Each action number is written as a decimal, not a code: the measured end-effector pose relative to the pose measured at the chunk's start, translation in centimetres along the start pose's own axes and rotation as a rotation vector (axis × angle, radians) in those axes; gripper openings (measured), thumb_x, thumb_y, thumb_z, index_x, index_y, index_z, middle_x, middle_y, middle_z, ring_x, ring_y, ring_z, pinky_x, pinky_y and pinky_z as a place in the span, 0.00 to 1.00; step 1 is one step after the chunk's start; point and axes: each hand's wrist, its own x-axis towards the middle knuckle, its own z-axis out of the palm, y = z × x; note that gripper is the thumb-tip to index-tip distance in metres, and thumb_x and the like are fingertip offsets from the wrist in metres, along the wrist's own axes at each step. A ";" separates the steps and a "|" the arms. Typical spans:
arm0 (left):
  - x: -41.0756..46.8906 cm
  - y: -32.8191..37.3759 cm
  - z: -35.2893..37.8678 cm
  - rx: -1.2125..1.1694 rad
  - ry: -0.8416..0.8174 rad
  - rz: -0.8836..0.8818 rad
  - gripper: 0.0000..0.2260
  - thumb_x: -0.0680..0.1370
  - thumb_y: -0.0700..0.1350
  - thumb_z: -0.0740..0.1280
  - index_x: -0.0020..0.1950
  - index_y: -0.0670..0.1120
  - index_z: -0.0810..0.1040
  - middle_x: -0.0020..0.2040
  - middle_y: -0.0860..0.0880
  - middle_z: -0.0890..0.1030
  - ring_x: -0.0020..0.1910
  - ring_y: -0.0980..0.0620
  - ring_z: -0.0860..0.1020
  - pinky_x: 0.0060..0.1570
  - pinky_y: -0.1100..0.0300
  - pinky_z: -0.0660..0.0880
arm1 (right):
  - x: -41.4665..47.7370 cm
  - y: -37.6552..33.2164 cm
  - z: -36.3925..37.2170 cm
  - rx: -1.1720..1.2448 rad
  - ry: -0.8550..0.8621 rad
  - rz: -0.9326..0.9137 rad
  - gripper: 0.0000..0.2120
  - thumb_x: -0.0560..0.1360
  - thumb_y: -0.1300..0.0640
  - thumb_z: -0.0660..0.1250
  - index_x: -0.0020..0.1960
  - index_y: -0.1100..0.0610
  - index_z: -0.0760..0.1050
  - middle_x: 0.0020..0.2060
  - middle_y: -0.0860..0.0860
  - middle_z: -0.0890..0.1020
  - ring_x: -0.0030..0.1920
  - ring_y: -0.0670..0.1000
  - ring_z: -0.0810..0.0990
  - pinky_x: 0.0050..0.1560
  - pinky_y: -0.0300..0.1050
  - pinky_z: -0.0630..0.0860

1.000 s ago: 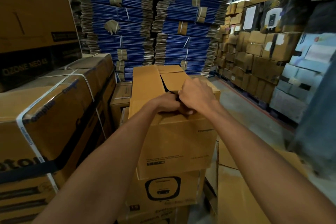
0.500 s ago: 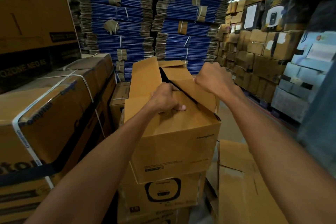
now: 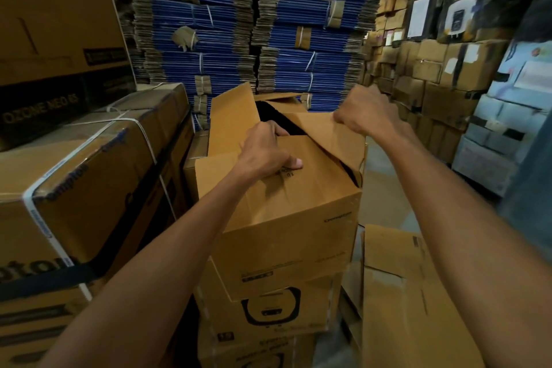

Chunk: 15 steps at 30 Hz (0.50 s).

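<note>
The plain brown cardboard box (image 3: 286,218) sits tilted atop a stack of printed cartons (image 3: 268,311), its top flaps parted over a dark gap. The left hand (image 3: 265,152) curls its fingers over the near flap's edge, and the right hand (image 3: 363,110) grips the right flap (image 3: 322,131), lifted beneath its fingers.

**Where Things Sit Around the Open Box**

The open box (image 3: 283,218) sits in the middle, on top of another box (image 3: 268,311). The left hand (image 3: 265,152) holds the near flap (image 3: 316,167), with its fingers inside the box. The right hand (image 3: 364,112) holds the right flap (image 3: 322,134), higher up and further back. The left flap (image 3: 233,119) stands up on the left side. A strapped box (image 3: 89,176) lies just to the left, and a bigger box (image 3: 53,9) rises behind it. Tall stacks of flat cardboard (image 3: 209,24) stand behind everything. A wall of boxes (image 3: 433,78) stands far off on the right. A cardboard sheet (image 3: 403,308) is low on the right, beside the bottom box.
</note>
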 end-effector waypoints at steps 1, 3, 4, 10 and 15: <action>-0.3 0.1 0.2 0.002 0.015 0.008 0.29 0.62 0.48 0.85 0.59 0.49 0.77 0.48 0.54 0.75 0.57 0.47 0.76 0.62 0.45 0.73 | 0.1 0.1 0.0 -0.006 -0.002 0.002 0.13 0.79 0.52 0.70 0.59 0.58 0.75 0.44 0.53 0.72 0.46 0.56 0.73 0.44 0.53 0.70; -0.7 0.2 0.6 -0.004 0.037 0.023 0.29 0.62 0.48 0.85 0.59 0.48 0.78 0.51 0.52 0.76 0.58 0.48 0.76 0.63 0.44 0.73 | 0.2 0.4 0.0 -0.024 -0.008 0.007 0.17 0.78 0.51 0.71 0.62 0.58 0.75 0.54 0.57 0.76 0.51 0.58 0.75 0.46 0.53 0.69; -0.8 0.1 0.7 -0.005 0.045 0.033 0.29 0.62 0.48 0.85 0.59 0.47 0.78 0.52 0.52 0.76 0.58 0.48 0.76 0.63 0.44 0.73 | 0.4 0.5 0.0 -0.023 -0.011 0.012 0.18 0.78 0.50 0.72 0.63 0.58 0.75 0.58 0.58 0.77 0.55 0.59 0.76 0.47 0.53 0.70; -1.4 0.2 -0.3 -0.014 0.110 0.097 0.28 0.62 0.50 0.85 0.56 0.49 0.76 0.55 0.49 0.78 0.56 0.49 0.76 0.60 0.44 0.75 | 1.0 0.3 0.1 -0.009 -0.004 0.048 0.16 0.76 0.46 0.73 0.54 0.57 0.75 0.55 0.58 0.80 0.52 0.60 0.80 0.56 0.62 0.79; -1.9 0.3 -0.7 0.026 0.162 0.138 0.29 0.64 0.50 0.84 0.60 0.47 0.77 0.54 0.52 0.74 0.55 0.52 0.73 0.60 0.49 0.73 | 1.3 0.2 0.1 -0.002 0.013 0.041 0.16 0.77 0.47 0.73 0.54 0.58 0.77 0.50 0.56 0.78 0.51 0.60 0.80 0.55 0.62 0.79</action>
